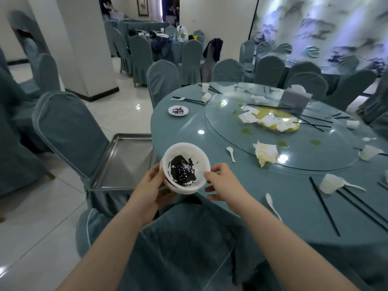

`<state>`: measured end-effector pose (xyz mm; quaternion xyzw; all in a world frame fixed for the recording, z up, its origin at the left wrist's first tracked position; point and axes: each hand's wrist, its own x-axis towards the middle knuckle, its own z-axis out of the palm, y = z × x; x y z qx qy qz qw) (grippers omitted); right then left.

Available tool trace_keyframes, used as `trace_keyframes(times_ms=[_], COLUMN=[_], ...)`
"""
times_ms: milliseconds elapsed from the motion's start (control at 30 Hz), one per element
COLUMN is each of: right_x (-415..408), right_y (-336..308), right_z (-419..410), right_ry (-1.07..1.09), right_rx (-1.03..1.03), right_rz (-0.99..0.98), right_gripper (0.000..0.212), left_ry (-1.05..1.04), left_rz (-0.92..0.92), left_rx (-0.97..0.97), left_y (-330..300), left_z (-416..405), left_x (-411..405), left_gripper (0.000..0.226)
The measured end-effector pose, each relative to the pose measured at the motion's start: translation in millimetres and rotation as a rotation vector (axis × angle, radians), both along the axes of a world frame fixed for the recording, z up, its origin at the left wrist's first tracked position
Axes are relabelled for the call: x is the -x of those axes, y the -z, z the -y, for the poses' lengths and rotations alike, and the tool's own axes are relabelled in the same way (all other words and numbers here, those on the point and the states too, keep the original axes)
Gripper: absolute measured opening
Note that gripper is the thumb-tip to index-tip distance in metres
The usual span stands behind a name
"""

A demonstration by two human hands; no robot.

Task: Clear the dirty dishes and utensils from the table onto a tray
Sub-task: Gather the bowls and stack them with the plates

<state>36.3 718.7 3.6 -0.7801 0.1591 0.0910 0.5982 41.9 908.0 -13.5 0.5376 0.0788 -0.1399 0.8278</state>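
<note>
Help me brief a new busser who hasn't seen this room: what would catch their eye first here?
First, the white bowl smeared with black sauce, held in both hands, the left hand and right hand, above the table's near edge. Next, the bare steel tray resting on the chair seat to the left. Then the glass turntable, littered with crumpled napkins, a yellow spill and black chopsticks.

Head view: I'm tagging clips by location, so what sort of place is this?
Probably a restaurant banquet hall: a round table with a glass turntable, rows of cloth-covered chairs, and more set tables behind.
</note>
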Motion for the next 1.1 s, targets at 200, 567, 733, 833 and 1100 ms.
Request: trace_keyframes(times_ms=[200, 567, 733, 833, 1100], right_x=[-25, -101, -122, -129, -178], right_y=[-3, 10, 7, 8, 31], right_z=[-23, -125, -167, -179, -192], right_ry=[0.084, 0.324, 0.393, 0.448, 0.544], right_rx=[-0.379, -0.405, -0.430, -0.480, -0.494], right_rz=[-0.097, -0.057, -0.024, -0.009, -0.017], right_gripper=[0.014, 0.018, 0.014, 0.007, 0.020], left_ry=[0.094, 0.411, 0.415, 0.425, 0.399], left_rz=[-0.029, -0.009, -0.036, -0.041, -0.100], left_rx=[-0.019, -0.167, -0.144, -0.136, -0.129], left_y=[-4, 0, -2, -2, 12], left_z=[-19, -131, -168, -177, -196], left_x=[-31, -154, -192, -208, -248], left_gripper=[0.028, 0.020, 0.022, 0.022, 0.020])
